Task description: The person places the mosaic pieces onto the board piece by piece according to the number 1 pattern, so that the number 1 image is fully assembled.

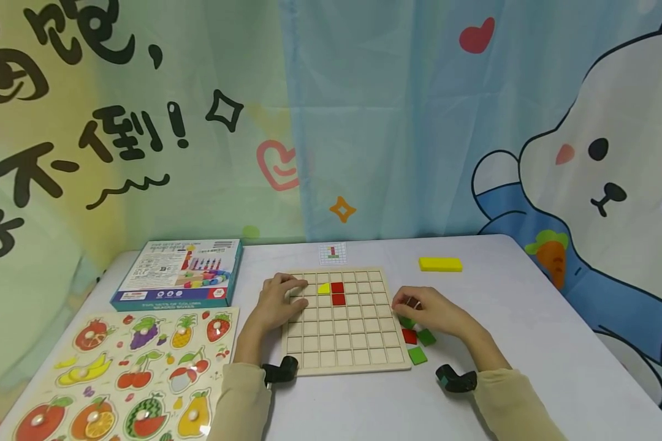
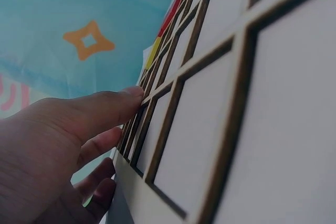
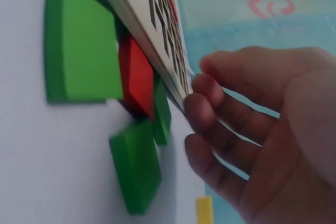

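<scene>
A wooden grid board (image 1: 346,337) lies on the table. One yellow tile (image 1: 323,288) sits in its upper part, left of two red tiles, an upper one (image 1: 337,287) and a lower one (image 1: 338,299). My left hand (image 1: 276,304) rests at the board's left edge; in the left wrist view its thumb (image 2: 113,106) touches the grid. Beside the right edge, my right hand (image 1: 433,309) hovers with loosely bent fingers and no visible object in them. Below it lie several loose tiles, among them a red tile (image 3: 137,80) and a green tile (image 3: 81,45).
A small pattern card (image 1: 333,253) lies behind the board. To the back right is a yellow block (image 1: 440,264). A boxed set (image 1: 179,272) and a fruit puzzle board (image 1: 160,361) occupy the left side. A printed curtain (image 1: 386,122) hangs behind the table.
</scene>
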### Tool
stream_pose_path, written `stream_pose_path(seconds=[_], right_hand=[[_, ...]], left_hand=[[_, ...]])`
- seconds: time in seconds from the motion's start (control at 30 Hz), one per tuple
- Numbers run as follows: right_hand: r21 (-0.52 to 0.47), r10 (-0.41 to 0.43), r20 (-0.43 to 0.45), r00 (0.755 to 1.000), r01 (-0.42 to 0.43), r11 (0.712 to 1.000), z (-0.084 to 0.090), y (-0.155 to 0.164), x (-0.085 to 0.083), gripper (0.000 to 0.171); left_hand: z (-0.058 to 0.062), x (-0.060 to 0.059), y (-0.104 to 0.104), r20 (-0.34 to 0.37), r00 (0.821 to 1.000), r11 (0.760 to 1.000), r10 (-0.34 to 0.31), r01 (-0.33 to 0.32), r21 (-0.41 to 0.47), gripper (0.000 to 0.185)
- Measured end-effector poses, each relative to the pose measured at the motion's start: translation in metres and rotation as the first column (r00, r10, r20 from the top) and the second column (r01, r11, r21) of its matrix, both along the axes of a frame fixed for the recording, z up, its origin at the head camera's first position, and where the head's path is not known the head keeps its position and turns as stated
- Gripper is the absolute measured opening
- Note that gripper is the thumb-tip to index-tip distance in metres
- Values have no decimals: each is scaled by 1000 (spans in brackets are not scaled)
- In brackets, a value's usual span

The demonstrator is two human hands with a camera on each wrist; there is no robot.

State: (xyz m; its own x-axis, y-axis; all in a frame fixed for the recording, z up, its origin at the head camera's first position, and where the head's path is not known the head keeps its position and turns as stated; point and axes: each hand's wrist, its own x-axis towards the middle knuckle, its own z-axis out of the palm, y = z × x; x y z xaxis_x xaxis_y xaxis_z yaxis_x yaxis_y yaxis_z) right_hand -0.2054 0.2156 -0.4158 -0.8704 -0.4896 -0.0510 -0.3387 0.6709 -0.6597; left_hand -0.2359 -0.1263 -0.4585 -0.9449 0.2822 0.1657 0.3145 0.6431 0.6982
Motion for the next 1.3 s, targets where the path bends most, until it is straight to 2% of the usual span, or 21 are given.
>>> stream_pose_path(seconds=[0.07, 0.17, 0.2, 0.23, 0.4, 0.67, 0.97, 1.3], right_hand=[[17, 30, 21, 999, -31, 999, 1, 4, 1, 9], [39, 70, 74, 995, -73, 997, 4, 10, 3, 8], [44, 82, 100, 992, -87, 995, 4, 11, 4, 9], [52, 95, 120, 988, -102, 993, 5, 13, 4, 10], [71, 116, 188, 975, -132, 989, 6, 14, 7, 14], [98, 91, 170, 981, -109, 989, 7, 10, 11, 22], [154, 1, 146, 989, -24, 988, 9, 8, 13, 25], [173, 14, 116, 993, -34, 984, 5, 12, 11, 20]], left_hand=[[-1, 0, 0, -14, 1000, 1000, -9, 9, 2, 37], [-1, -1, 1, 13, 1000, 1000, 4, -4, -2, 37], [6, 2, 3, 47, 999, 1000, 19, -19, 2, 37], [6, 2, 3, 59, 998, 1000, 24, -24, -5, 37], [8, 2, 4, 80, 996, 999, 38, -36, -26, 38], [8, 3, 3, 86, 996, 999, 32, -31, -20, 38], [9, 2, 4, 83, 996, 999, 29, -28, -23, 39], [8, 2, 4, 64, 997, 999, 31, -30, -20, 38]])
